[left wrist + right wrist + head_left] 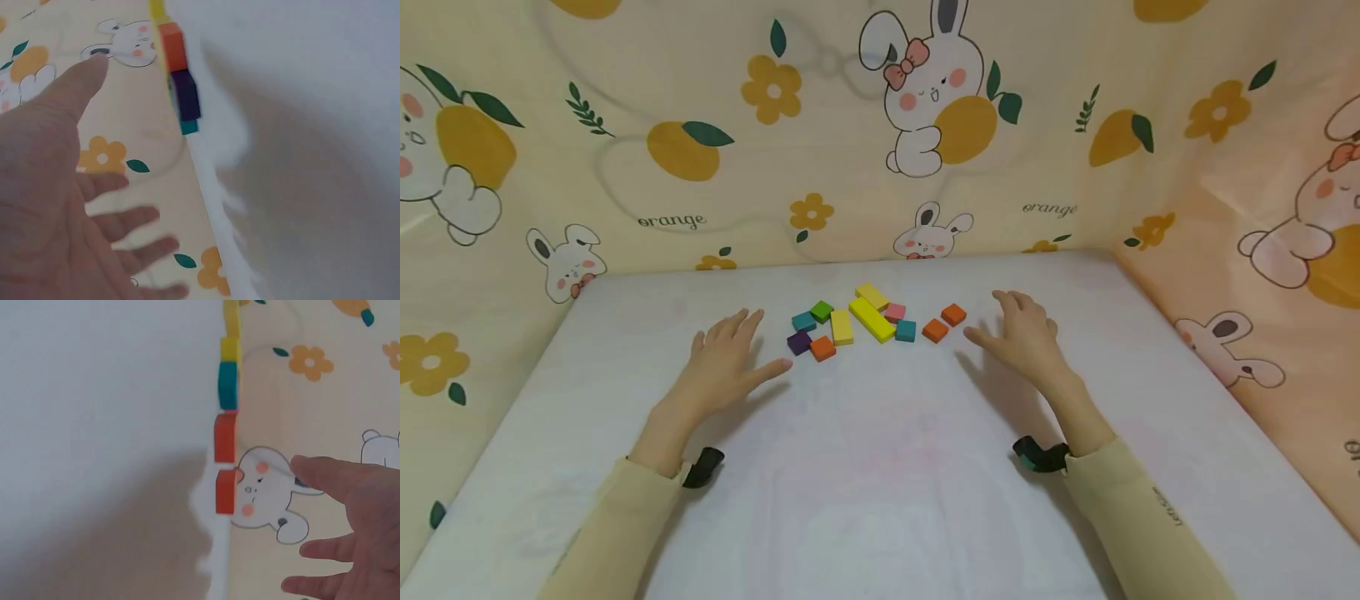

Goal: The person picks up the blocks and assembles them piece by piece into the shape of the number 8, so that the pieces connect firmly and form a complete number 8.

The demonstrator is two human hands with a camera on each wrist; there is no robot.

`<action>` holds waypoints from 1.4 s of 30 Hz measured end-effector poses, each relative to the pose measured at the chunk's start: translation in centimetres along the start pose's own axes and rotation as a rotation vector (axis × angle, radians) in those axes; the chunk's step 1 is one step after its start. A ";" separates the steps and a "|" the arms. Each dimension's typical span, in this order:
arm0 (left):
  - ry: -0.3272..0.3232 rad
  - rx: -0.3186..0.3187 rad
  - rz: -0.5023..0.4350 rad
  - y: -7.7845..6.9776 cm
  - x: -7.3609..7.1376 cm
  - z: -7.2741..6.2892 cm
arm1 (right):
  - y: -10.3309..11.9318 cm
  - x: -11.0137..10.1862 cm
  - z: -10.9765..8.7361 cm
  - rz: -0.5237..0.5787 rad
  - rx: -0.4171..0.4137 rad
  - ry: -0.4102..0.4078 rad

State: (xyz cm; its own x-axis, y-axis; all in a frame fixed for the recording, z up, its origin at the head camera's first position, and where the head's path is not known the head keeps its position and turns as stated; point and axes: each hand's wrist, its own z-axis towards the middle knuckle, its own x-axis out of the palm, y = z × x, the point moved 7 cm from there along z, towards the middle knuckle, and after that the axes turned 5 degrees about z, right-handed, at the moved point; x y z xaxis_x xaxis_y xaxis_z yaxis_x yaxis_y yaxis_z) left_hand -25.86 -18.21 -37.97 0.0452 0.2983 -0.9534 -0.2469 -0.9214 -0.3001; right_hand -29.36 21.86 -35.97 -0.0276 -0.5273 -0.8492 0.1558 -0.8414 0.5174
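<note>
Several small coloured blocks lie in a loose group on the white table, between the two hands. My left hand (721,367) hovers left of them with fingers spread, its thumb nearest the purple block (799,342) and an orange block (823,348). Beside these are a teal block (803,322), a green block (822,312) and a pale yellow block (842,327). A long bright yellow block (872,320) slants mid-group. My right hand (1024,337) is held above the table, thumb pointing toward two orange blocks (953,314). Both hands are empty.
A pink block (895,312), another teal block (906,331) and a second yellow block (871,297) sit around the long one. Patterned cloth with rabbits and oranges (835,158) rises behind the white table (865,467) and along its sides.
</note>
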 end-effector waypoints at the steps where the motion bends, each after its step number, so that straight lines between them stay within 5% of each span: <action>1: 0.009 0.007 -0.040 -0.2 0.1 0.3 | 0.3 0.0 0.1 0.025 -0.012 -0.012; 13: 0.031 0.055 -0.408 -0.9 0.8 3.5 | 3.6 1.8 1.8 0.289 -0.113 -0.094; 24: 0.056 -0.037 -0.574 0.8 1.9 4.0 | 5.5 3.9 2.1 0.386 -0.105 -0.073; 35: 0.050 -0.136 -0.583 1.0 2.7 4.2 | 6.4 5.2 1.9 0.419 -0.106 -0.044; 42: -0.001 -0.144 -0.550 0.8 3.1 4.5 | 6.3 5.5 1.9 0.443 -0.115 -0.038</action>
State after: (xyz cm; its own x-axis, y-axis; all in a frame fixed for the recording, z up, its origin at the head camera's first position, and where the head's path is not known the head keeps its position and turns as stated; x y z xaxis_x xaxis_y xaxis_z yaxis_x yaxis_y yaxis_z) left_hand -30.25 -16.91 -40.99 0.1292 0.7438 -0.6558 -0.0525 -0.6553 -0.7535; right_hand -30.40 13.44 -37.14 0.0310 -0.8392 -0.5430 0.2693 -0.5161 0.8131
